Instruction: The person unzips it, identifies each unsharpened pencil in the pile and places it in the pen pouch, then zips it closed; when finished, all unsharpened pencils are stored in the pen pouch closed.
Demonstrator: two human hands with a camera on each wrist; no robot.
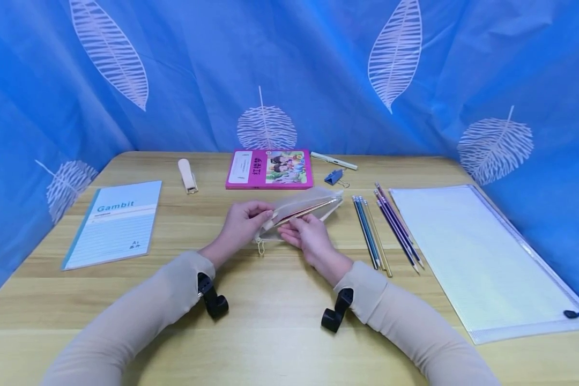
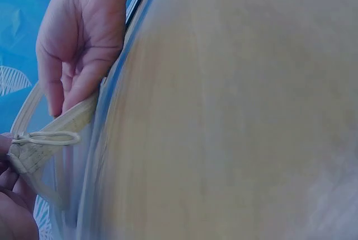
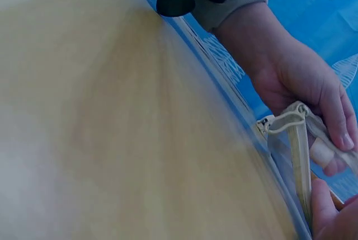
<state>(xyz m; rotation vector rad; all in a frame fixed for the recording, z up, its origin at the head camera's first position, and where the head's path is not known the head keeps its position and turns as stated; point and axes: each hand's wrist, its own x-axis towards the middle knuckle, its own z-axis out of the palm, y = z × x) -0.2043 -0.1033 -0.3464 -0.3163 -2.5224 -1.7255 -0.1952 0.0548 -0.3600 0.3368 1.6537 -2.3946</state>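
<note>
A small translucent zip pouch (image 1: 289, 206) with cream trim is held tilted above the table, its mouth parted. Gold and reddish pencils (image 1: 313, 208) lie in its opening. My left hand (image 1: 243, 220) grips the pouch's left end, near the zipper pull loop (image 1: 261, 246). With thumb and fingers, my right hand (image 1: 311, 236) pinches the near edge by the pencils. The left wrist view shows the right hand (image 2: 84, 44) on the cream trim. In the right wrist view, the left hand (image 3: 302, 78) holds the trim beside the loop. The pouch's inside is mostly hidden.
Blue and gold pencils (image 1: 365, 230) and purple pencils (image 1: 398, 225) lie right of the pouch, beside a large white zip folder (image 1: 468, 257). Behind are a pink book (image 1: 270, 170), pen (image 1: 334, 161) and blue binder clip (image 1: 334, 176). A stapler (image 1: 187, 175) and notebook (image 1: 113, 225) lie left.
</note>
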